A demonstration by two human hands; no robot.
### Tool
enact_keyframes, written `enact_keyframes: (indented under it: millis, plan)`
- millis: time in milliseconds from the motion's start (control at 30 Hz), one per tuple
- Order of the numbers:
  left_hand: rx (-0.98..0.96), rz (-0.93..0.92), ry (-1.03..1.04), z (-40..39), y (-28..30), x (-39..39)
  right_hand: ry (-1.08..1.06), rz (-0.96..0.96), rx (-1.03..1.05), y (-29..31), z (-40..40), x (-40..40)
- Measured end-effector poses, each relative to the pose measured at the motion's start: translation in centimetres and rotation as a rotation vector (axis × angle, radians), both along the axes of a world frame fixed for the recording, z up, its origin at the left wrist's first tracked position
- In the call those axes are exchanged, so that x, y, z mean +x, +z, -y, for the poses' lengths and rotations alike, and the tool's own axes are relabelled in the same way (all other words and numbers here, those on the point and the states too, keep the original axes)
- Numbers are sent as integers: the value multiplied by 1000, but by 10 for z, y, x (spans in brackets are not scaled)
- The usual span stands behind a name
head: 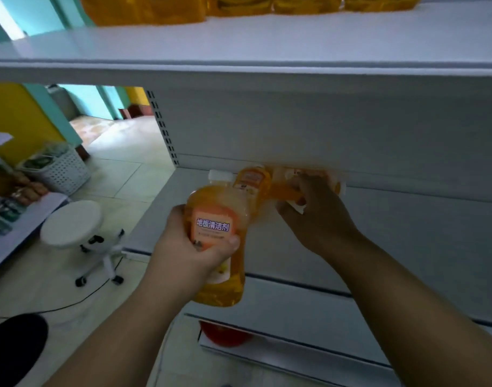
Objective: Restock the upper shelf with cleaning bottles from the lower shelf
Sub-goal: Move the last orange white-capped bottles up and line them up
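My left hand (183,247) grips an orange cleaning bottle (219,219) with a white cap and an orange label, lifted off the lower shelf (407,227). My right hand (314,208) reaches to the back of that shelf and curls round a second orange bottle (286,191) lying there, partly blurred. A third orange bottle (253,180) stands between the two. Above, the upper shelf (267,48) carries several orange bottles (144,8) along its back, cut off by the frame's top edge.
A white perforated upright (164,127) marks the shelf unit's left end. On the tiled floor to the left stand a white wheeled stool (74,224) and a white basket (63,169). A red object (225,335) sits on a shelf below.
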State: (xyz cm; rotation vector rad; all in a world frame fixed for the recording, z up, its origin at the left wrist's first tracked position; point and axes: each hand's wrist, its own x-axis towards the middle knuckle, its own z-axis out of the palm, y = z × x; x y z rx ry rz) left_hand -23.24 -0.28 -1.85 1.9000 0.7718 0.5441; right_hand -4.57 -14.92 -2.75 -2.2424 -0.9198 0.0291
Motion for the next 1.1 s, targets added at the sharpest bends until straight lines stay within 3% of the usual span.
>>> enact_keyframes:
  millis: [233, 300, 433, 533, 667, 733, 833, 1100]
  plan:
    - [-124, 330, -144, -42, 33, -60, -77, -46, -338, -32, -117, -4]
    - [-136, 353, -179, -61, 36, -72, -142, -84, -422, -39, -138, -10]
    - [-123, 314, -187, -97, 29, -86, -258, -97, -338, -43, -149, -33]
    - [-149, 297, -226, -111, 24, -89, -299, -119, -387, -43, -141, -49]
    - [-165, 293, -289, -115, 18, -86, -324, -392, -410, -31, -133, -49]
    - [-182, 296, -319, -115, 15, -86, -293, -440, -402, -28, -132, -47]
    - [-140, 242, -327, -113, 12, -86, -319, -469, -214, -33, -124, -58]
    - [-121, 126, -207, -76, -4, -57, -243, -664, 685, -5, -14, -117]
